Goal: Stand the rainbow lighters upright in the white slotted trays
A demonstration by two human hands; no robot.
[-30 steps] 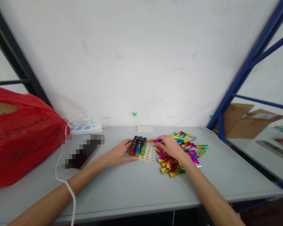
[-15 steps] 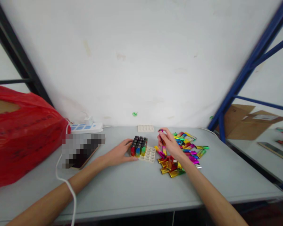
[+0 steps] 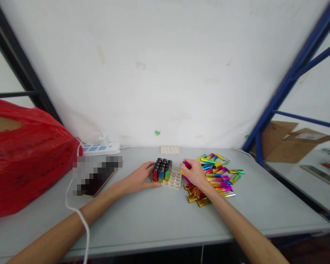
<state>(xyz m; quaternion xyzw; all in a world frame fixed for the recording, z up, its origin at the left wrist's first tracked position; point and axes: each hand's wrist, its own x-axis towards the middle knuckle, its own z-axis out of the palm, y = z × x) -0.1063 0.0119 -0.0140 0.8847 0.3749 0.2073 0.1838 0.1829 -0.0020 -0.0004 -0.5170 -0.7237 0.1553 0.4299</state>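
Observation:
Black-topped lighters (image 3: 161, 175) with shiny red, blue and green-yellow bodies stand upright in the left part of a pale holed tray (image 3: 176, 180). Holes are bare along the tray's right side. My left hand (image 3: 140, 178) grips the tray's left end, thumb along the front and fingers behind. Just right of the tray, my right hand (image 3: 194, 171) is closed on a purple lighter (image 3: 186, 164), whose lower part the fingers hide. Beneath and beyond that hand spreads a loose pile of metallic, many-coloured lighters (image 3: 224, 179).
A second pale tray (image 3: 169, 149) lies against the wall. Left are a phone (image 3: 101, 179), a power strip (image 3: 100, 148), a red plastic bag (image 3: 30, 161) and a white cable (image 3: 81, 216) crossing near my left forearm. A blue frame (image 3: 286, 86) and cardboard box (image 3: 283, 146) stand right.
My right hand has come down and turned over with the purple lighter, lower beside the tray. My left hand and the tray have stayed in place.

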